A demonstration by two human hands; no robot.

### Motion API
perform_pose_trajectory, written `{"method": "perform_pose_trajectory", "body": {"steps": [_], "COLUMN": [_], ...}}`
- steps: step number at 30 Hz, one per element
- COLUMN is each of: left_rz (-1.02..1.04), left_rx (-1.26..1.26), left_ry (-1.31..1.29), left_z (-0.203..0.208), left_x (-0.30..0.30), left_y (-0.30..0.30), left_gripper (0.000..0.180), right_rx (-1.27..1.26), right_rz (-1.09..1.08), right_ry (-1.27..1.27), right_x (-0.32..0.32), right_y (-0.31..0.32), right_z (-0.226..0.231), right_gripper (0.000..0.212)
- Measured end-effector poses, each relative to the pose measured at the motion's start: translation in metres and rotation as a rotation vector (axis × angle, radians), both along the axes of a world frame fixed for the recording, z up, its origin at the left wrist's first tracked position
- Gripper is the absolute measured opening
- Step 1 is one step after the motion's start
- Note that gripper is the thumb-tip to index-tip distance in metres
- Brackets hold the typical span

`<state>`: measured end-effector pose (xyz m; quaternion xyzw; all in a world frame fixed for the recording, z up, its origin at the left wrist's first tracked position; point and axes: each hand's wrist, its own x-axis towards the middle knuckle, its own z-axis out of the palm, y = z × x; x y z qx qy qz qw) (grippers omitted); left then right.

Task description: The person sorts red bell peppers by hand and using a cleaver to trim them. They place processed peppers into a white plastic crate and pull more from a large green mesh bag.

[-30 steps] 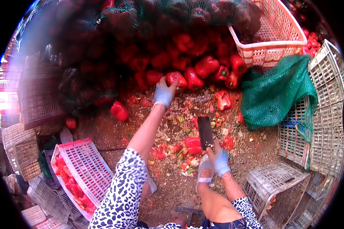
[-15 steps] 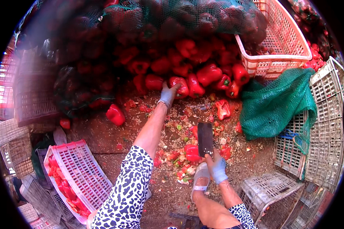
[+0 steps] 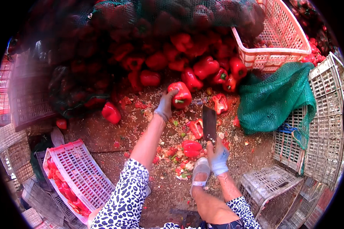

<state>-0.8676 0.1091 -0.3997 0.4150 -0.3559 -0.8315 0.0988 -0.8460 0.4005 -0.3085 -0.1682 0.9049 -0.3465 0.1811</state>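
Gloved, my left hand point(image 3: 165, 105) grips a whole red bell pepper point(image 3: 180, 95), its green stem turned toward me, just in front of the pile. My right hand point(image 3: 218, 155), also gloved, is wrapped round the lower end of a cleaver point(image 3: 209, 124); its broad dark blade points up and away from me. Between the blade and my shoe lie a cut pepper piece point(image 3: 192, 148) and an opened pepper point(image 3: 196, 128). Another split pepper point(image 3: 220, 104) rests right of the blade tip. Seeds and green cores litter the floor around them.
A shadowed heap of red peppers point(image 3: 156, 61) fills the far side, partly under netting. Left stands a tilted pink crate point(image 3: 91, 171) holding pepper pieces. On the right are a green mesh sack point(image 3: 275, 101), stacked crates point(image 3: 326, 122) and an upturned crate point(image 3: 269, 183). A larger crate point(image 3: 275, 57) sits far right.
My left hand has drawn a pepper out of the pile, a little nearer to me and toward the cleaver. The cleaver has risen slightly, and its blade has turned.
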Motion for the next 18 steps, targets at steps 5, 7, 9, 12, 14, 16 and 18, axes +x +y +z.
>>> {"method": "perform_pose_trajectory", "body": {"steps": [5, 7, 9, 12, 14, 16, 18], "left_rz": [-0.072, -0.099, -0.131, -0.093, -0.161, -0.295, -0.657], "left_rx": [0.04, 0.057, 0.037, 0.004, -0.053, -0.032, -0.314], "left_ry": [-0.034, 0.018, -0.031, -0.105, -0.031, -0.034, -0.013], "left_z": [0.041, 0.041, 0.054, 0.066, 0.072, 0.083, 0.095], "left_x": [0.043, 0.055, 0.062, 0.073, 0.089, 0.104, 0.112], "left_y": [0.057, 0.072, 0.082, 0.101, 0.099, 0.088, 0.09], "left_gripper": [0.047, 0.053, 0.047, 0.055, 0.053, 0.057, 0.074], "right_rx": [-0.128, -0.088, 0.052, 0.22, 0.293, 0.354, 0.169], "right_rz": [0.193, 0.219, 0.264, 0.34, 0.398, 0.484, 0.477], "right_ry": [0.441, 0.439, 0.281, 0.135, 0.079, 0.038, -0.048], "right_x": [-0.013, -0.012, -0.008, -0.008, -0.005, -0.004, -0.003], "right_y": [-0.013, -0.019, -0.025, -0.031, -0.03, -0.026, -0.01], "right_z": [0.04, 0.037, 0.017, -0.003, -0.008, -0.016, -0.025], "right_gripper": [0.036, 0.027, 0.019, 0.018, 0.02, 0.025, 0.035]}}
